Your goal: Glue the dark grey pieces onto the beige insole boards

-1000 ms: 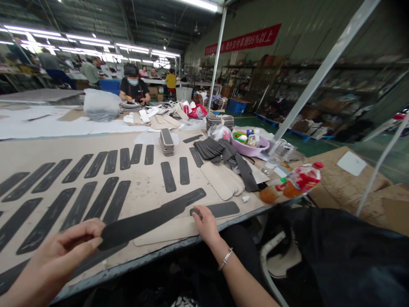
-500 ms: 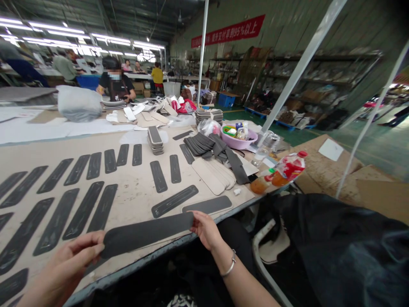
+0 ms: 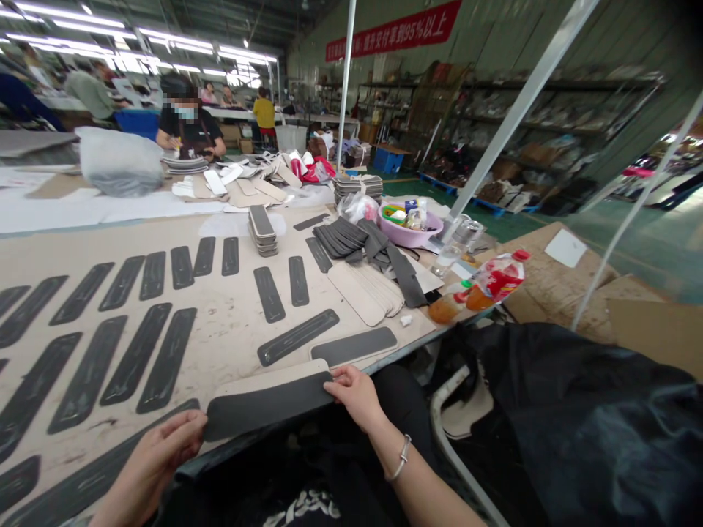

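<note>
A long dark grey strip is stretched between my two hands at the table's near edge. My left hand pinches its left end, and my right hand grips the right end between thumb and fingers. Behind the strip, a beige panel shows along its upper side. Just beyond lie a grey-topped beige panel and a dark piece with shiny streaks. Several similar streaked dark pieces are spread over the left of the table.
Beige panels and a pile of grey strips lie ahead. To their right are a pink basin and bottles. A slanted metal pole rises at the right. Across the table sits a person.
Both hands have lowered the strip toward the table's near edge, my left hand moving right. The beige panel behind it now shows more. The view has shifted slightly.
</note>
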Demonstrator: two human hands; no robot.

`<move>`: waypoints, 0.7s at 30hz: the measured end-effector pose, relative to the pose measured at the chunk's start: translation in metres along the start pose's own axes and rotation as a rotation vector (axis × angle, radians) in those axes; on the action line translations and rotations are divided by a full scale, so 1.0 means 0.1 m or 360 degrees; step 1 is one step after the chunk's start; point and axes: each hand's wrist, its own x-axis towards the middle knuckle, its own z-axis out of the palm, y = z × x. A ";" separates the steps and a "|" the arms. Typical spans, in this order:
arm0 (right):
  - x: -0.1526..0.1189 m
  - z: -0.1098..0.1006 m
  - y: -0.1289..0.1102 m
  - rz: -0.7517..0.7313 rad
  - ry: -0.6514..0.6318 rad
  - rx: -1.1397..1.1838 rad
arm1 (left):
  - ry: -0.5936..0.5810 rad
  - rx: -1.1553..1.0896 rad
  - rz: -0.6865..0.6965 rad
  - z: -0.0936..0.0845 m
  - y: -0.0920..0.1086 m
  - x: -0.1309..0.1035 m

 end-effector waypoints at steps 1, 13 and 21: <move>0.02 0.00 0.00 -0.0023 0.0008 -0.0049 | -0.0043 0.0043 0.0032 0.00 -0.03 0.03; 0.23 0.08 -0.09 -0.0159 0.0171 -0.0852 | -0.0086 0.1388 0.0290 -0.04 0.05 0.46; 0.25 0.06 -0.13 -0.0137 0.0136 -0.1046 | -0.0160 0.1788 0.0279 0.04 -0.05 0.57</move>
